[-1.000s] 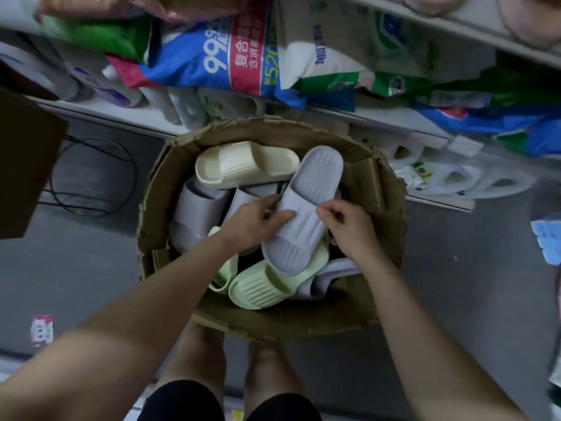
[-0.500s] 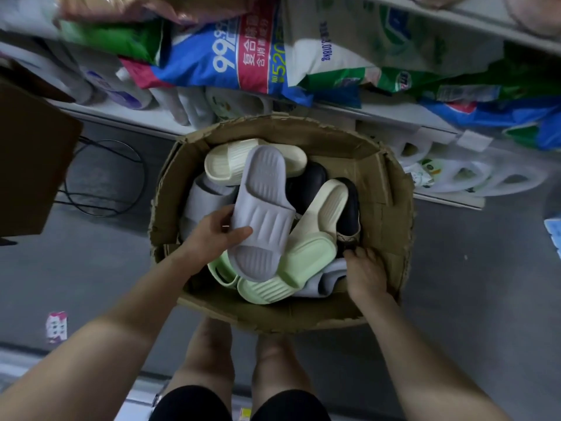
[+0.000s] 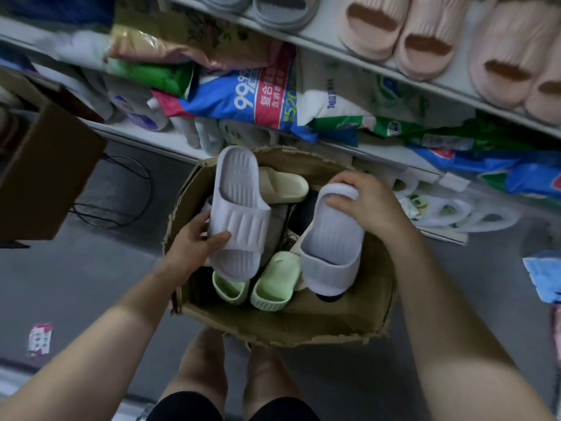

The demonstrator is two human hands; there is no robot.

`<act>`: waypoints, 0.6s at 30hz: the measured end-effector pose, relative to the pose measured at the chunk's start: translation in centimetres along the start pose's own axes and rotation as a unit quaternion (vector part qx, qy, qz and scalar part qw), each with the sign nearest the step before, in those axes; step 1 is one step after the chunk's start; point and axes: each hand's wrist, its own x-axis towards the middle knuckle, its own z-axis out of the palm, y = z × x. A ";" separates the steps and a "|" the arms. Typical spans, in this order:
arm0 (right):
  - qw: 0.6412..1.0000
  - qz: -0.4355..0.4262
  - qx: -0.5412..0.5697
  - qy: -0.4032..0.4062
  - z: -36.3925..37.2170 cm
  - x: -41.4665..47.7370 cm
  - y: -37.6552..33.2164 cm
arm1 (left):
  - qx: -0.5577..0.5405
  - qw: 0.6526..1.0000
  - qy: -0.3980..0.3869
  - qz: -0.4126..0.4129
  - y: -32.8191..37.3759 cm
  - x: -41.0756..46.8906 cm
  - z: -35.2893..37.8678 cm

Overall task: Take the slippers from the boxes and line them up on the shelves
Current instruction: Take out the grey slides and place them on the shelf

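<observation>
Grey floor (image 3: pixel 91 284) ran beneath a stocked store rack, and a torn cardboard box (image 3: pixel 273 326) stood on it just in front of the lowest shelf (image 3: pixel 437 235).

The person's left grip (image 3: pixel 194 244) came in from the box's 9 o'clock side. It was clamped on a lilac slipper (image 3: pixel 239 208), with the thumb laid across the ribbed strap and the fingers curled round the edge. That slipper was raised over the box's left half, its heel pointing to 12 o'clock. The right grip (image 3: pixel 364 202), at about 2 o'clock, was closed over the heel of a second lilac slipper (image 3: pixel 331 238). This one hung tilted above the box's right half, strap and toe toward 6 o'clock. Neither slipper was on a shelf.

Below them in the box lay two pale green slippers (image 3: pixel 274 281) near 6 o'clock and a cream slipper (image 3: pixel 285 185) at 12 o'clock. Something dark lay between these, too shadowed to make out.

Beyond the box at 12 o'clock, a shelf held piled detergent bags (image 3: pixel 267 98). The top shelf (image 3: pixel 394 77), toward 1 o'clock, carried pink slippers (image 3: pixel 425 34) side by side, with grey slippers (image 3: pixel 273 7) to their left. White bottles (image 3: pixel 455 214) lay on the lowest shelf at 3 o'clock. At 9 o'clock stood a brown carton (image 3: pixel 45 177) with a black cable (image 3: pixel 121 192) looped beside it. The person's bare knees (image 3: pixel 206 369) showed at 6 o'clock.
</observation>
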 end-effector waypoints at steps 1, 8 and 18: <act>1.000 -0.004 0.006 0.005 0.2 1.1 -0.3 | -0.003 1.000 0.003 -0.002 -0.1 0.0 -0.3; 0.962 0.212 0.173 -0.003 8.9 5.8 1.3 | 0.013 0.999 0.030 -0.034 -2.5 0.7 -1.7; 0.912 0.307 0.263 -0.069 14.4 -0.8 6.0 | 0.006 0.999 0.013 -0.044 -3.9 2.0 0.4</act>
